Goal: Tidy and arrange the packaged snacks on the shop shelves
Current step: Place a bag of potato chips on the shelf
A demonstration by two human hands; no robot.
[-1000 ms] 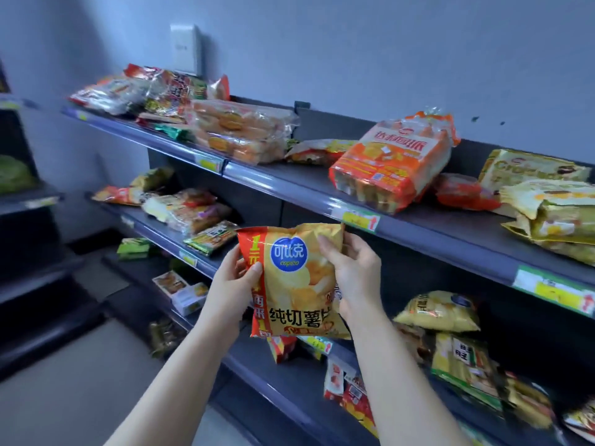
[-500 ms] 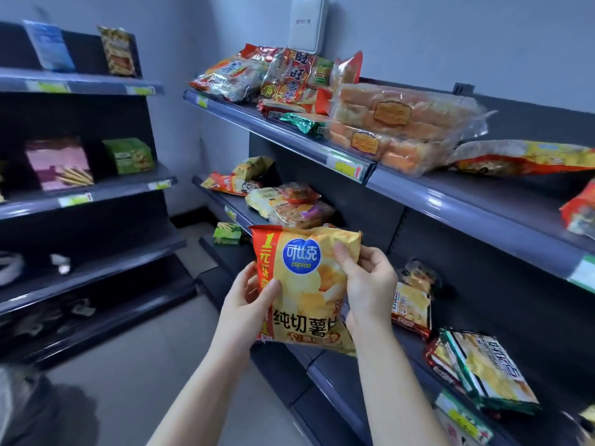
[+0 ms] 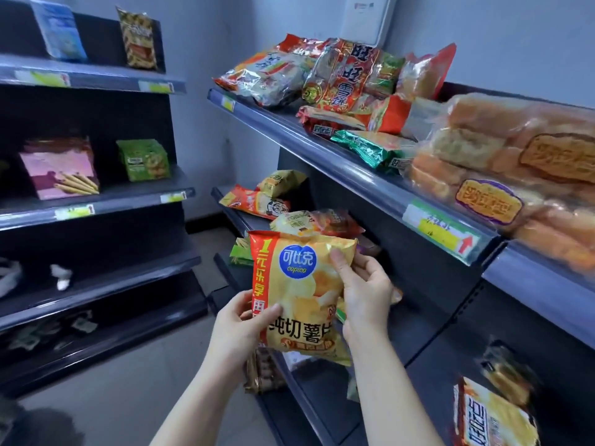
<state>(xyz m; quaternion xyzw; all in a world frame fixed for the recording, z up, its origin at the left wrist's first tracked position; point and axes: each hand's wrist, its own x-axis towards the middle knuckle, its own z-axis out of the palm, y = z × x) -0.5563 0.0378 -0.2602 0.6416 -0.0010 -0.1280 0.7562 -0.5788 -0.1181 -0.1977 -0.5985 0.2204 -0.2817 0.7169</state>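
Yellow-and-orange glossy foil chip bag (image 3: pixel 299 294) held upright in mid-air between both hands, off any shelf. Left hand (image 3: pixel 240 326) gripping lower left edge, right hand (image 3: pixel 363 291) pinching upper right edge. Pile of yellow and red snack packets (image 3: pixel 309 220) just beyond the fingertips. Risk: slick puffy foil slipping from edge-only grips; shoving it in could topple that pile.

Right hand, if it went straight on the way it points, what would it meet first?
Probably the yellow snack packet lying just behind the top of the chip bag that the right hand grips, though depth is unclear.
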